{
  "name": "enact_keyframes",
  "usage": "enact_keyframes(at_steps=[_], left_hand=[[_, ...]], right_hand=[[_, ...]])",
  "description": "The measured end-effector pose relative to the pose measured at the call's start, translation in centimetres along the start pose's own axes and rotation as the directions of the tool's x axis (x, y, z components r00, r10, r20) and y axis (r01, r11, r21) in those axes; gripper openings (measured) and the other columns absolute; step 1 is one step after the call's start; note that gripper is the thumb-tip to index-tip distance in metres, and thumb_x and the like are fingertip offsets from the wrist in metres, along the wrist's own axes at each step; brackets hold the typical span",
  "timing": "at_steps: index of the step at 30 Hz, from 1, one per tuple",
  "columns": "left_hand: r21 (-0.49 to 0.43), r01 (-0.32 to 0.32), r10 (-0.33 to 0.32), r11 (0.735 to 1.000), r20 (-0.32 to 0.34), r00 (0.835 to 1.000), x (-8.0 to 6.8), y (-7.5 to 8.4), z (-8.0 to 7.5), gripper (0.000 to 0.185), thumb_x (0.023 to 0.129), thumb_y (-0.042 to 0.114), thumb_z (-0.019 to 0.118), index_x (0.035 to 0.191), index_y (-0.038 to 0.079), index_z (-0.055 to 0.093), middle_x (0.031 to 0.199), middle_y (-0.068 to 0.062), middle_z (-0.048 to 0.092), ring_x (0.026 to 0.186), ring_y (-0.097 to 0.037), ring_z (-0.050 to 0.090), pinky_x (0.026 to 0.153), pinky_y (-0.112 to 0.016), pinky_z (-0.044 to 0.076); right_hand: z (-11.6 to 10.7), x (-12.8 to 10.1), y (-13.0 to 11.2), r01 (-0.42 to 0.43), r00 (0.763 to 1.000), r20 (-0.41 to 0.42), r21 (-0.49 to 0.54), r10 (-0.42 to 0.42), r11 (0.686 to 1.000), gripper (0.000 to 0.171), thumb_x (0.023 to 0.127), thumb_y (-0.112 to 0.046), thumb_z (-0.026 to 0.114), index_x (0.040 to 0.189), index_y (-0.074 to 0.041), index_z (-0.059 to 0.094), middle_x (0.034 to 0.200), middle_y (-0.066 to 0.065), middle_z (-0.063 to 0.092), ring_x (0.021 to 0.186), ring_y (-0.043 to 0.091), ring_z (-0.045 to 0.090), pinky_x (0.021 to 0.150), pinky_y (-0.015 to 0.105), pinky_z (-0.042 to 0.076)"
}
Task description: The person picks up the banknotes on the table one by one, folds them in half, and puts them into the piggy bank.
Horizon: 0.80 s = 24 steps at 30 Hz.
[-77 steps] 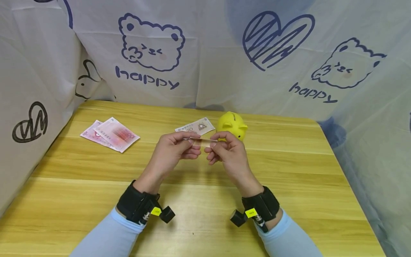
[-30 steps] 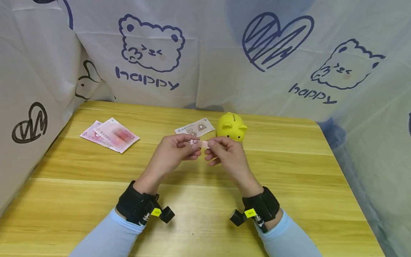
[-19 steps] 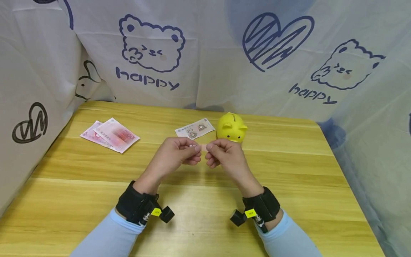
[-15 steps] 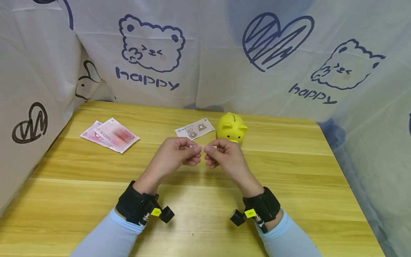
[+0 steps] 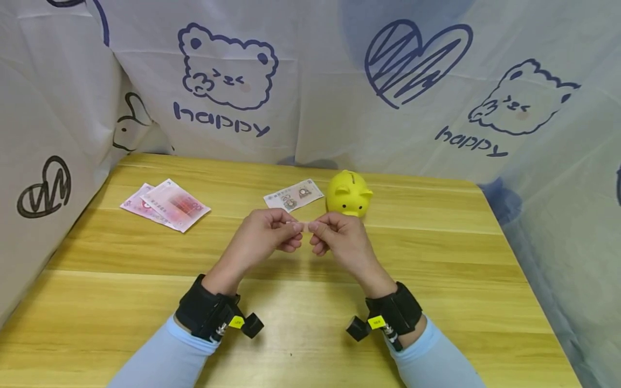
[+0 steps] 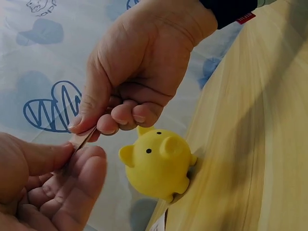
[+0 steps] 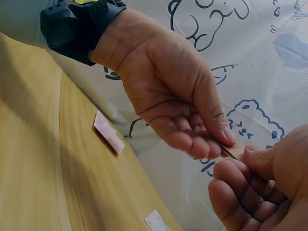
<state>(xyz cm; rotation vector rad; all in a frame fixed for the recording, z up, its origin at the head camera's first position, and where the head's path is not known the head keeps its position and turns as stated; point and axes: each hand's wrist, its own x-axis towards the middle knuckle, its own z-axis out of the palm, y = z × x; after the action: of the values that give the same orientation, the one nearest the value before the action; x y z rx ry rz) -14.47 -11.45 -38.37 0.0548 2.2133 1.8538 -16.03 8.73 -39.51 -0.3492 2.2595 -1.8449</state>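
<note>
I pinch the folded banknote [image 5: 304,224] between thumb and forefinger of my left hand [image 5: 264,240] and right hand [image 5: 339,241], above the counter [image 5: 436,280], near the piggy bank [image 5: 348,194]. It looks thin, light and limp, probably creasing easily, so I hold its ends

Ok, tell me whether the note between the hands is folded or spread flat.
Folded. The banknote shows only as a narrow strip pinched between the left hand and right hand, unlike the pink notes lying spread on the table.
</note>
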Motion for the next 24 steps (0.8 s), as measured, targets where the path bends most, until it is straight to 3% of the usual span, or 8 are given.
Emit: enact_keyframes(at_steps=[6,13,19,24], left_hand=[[0.052,-0.023,0.021,0.998,0.033,0.999,0.12,-0.27,0.22,0.019,0.106,0.014,0.066,0.105,-0.003,0.075,0.090,-0.012,0.078,0.079,-0.017,0.076,0.082,-0.046,0.067],[0.133,-0.027,0.031,0.991,-0.030,0.999,-0.05,-0.22,0.25,0.018,0.105,0.017,0.067,0.098,0.003,0.076,0.086,-0.010,0.078,0.071,-0.016,0.075,0.078,-0.048,0.067],[0.148,-0.027,0.032,0.989,-0.029,0.999,-0.22,0.04,0.28,0.020,0.104,0.017,0.068,0.097,0.000,0.076,0.083,-0.006,0.076,0.071,-0.016,0.074,0.075,-0.044,0.067],[0.144,-0.030,0.034,0.989,-0.027,0.999,-0.20,0.00,0.35,0.020,0.105,0.018,0.068,0.096,0.001,0.076,0.083,-0.006,0.077,0.071,-0.016,0.075,0.074,-0.043,0.067]], right_hand=[[0.12,0.08,0.09,-0.013,0.999,0.042,-0.013,0.013,1.000,0.024,0.105,-0.015,0.068,0.098,0.007,0.073,0.081,0.015,0.072,0.064,0.014,0.070,0.062,0.031,0.064],[0.38,0.01,-0.12,-0.023,0.999,0.046,-0.035,0.024,0.999,0.015,0.104,-0.016,0.069,0.103,-0.001,0.071,0.089,0.015,0.074,0.071,0.017,0.071,0.066,0.041,0.066],[0.37,-0.06,-0.23,-0.042,0.999,0.030,-0.026,0.043,0.999,0.013,0.102,-0.011,0.071,0.097,0.001,0.070,0.085,0.022,0.073,0.063,0.015,0.069,0.061,0.031,0.064],[0.38,-0.12,-0.38,-0.048,0.999,0.021,-0.020,0.049,0.999,0.013,0.101,-0.010,0.072,0.095,0.002,0.070,0.078,0.011,0.073,0.061,0.014,0.067,0.058,0.029,0.063]])
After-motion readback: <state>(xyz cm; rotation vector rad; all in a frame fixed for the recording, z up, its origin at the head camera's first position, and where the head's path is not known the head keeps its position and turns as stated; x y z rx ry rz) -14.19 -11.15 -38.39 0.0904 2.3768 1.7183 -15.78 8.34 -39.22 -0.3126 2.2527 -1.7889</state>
